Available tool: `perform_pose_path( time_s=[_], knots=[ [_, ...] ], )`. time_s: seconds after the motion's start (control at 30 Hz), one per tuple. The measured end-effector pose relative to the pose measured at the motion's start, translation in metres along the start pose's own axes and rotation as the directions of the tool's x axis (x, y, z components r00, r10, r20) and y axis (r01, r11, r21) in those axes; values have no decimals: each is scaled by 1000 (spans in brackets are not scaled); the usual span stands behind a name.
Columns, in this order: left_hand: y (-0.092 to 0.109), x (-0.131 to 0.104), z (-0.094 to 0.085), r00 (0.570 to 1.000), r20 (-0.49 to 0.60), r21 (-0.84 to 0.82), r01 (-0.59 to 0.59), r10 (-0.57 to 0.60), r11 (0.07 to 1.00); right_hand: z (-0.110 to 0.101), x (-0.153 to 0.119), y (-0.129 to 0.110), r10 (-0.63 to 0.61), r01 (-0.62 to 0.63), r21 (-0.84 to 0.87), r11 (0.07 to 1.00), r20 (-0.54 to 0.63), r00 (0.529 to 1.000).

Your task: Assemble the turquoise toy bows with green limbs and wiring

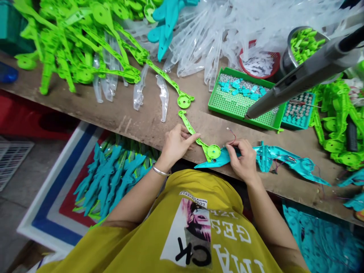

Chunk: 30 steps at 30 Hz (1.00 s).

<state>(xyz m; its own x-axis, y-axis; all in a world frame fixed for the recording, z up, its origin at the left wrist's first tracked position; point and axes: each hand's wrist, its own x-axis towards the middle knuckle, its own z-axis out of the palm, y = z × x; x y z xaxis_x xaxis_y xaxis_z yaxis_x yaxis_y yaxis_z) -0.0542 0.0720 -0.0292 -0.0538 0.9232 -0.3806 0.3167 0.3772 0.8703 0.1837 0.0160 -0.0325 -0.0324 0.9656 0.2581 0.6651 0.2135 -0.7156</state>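
Note:
A slim green plastic part (202, 143) lies slanted near the table's front edge, its round lower end over the tip of a long teal shell (265, 156). My left hand (179, 144) pinches the green part at its middle, thumb on top. My right hand (242, 157) is closed on the teal shell just right of the round end, beside a thin wire (233, 137) that sticks up. Farther right, more wires lie inside the shell's open hollow. Another green part (183, 101) with a round end lies just beyond.
Green parts (101, 15) are heaped at the back left, clear pieces (193, 49) behind. A green tray (239, 104), red bowl (277, 64) and metal bowl (290, 38) stand right. A grey tool (301, 76) hangs over the tray. Teal parts (105, 178) fill a box below.

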Motion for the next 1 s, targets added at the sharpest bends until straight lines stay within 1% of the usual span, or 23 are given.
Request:
perform_pose_path(
  time_s=[0.07,0.1,0.13,0.2,0.27,0.3,0.37,0.5,0.57,0.6,0.67,0.7,0.73,0.77,0.8,0.83,0.87,0.9,0.93,0.97,1.0],
  knots=[
    [1,-3,-5,999,-21,100,-40,42,994,1,-1,-1,-16,16,-2,1000,8,1000],
    [2,-4,-7,999,-21,94,-39,41,995,0,-2,-2,-18,18,1,1000,11,1000],
    [3,-4,-10,1000,-8,40,-17,18,999,0,-2,-2,-18,17,5,1000,13,1000],
    [7,-4,-19,994,72,-158,88,-77,984,-1,-3,0,-11,11,15,1000,15,1000],
    [9,-5,-30,969,178,-352,225,-171,909,-1,-3,1,-7,6,20,1000,18,1000],
    [10,-6,-35,955,217,-414,277,-201,867,-1,-3,2,-8,7,16,1000,18,1000],
    [10,-8,-43,941,248,-486,325,-229,811,0,-3,4,-15,15,1,1000,19,1000],
    [6,-12,-46,939,253,-547,338,-234,766,3,-4,5,-18,18,-34,999,18,1000],
    [3,-13,-50,957,196,-568,290,-215,771,3,-4,5,-12,12,-30,999,20,1000],
    [1,-13,-56,970,137,-574,242,-200,783,2,-4,5,-9,10,-24,1000,22,1000],
    [-3,-11,-76,986,-53,-551,104,-159,828,2,-4,4,1,-1,-10,1000,29,1000],
    [-5,-11,-90,975,-182,-510,19,-130,860,2,-3,3,10,-10,-5,1000,33,999],
    [-8,-10,-107,940,-327,-439,-66,-91,896,2,-3,3,21,-21,-3,1000,38,999],
    [-13,-9,-124,879,-473,-345,-130,-53,929,2,-3,2,32,-32,-3,999,43,999],
    [-18,-9,-143,809,-588,-243,-149,-23,959,2,-2,1,45,-45,-5,999,49,998],
    [-25,-9,-161,742,-671,-154,-129,-8,980,1,-2,0,57,-57,-8,998,54,997],
    [-34,-9,-179,673,-740,-81,-82,-4,993,0,-1,-1,68,-68,-13,998,56,996],
    [-44,-11,-194,615,-788,-35,-11,-21,999,-2,0,-2,77,-76,-18,997,57,995],
    [-56,-13,-208,599,-799,-5,70,-46,998,-4,1,-4,83,-82,-22,996,54,995],
    [-68,-16,-220,557,-827,8,150,-77,989,-6,2,-7,87,-86,-24,996,51,995],
    [-81,-20,-230,579,-811,60,223,-83,973,-9,4,-9,90,-89,-20,996,50,995]
  ],
)
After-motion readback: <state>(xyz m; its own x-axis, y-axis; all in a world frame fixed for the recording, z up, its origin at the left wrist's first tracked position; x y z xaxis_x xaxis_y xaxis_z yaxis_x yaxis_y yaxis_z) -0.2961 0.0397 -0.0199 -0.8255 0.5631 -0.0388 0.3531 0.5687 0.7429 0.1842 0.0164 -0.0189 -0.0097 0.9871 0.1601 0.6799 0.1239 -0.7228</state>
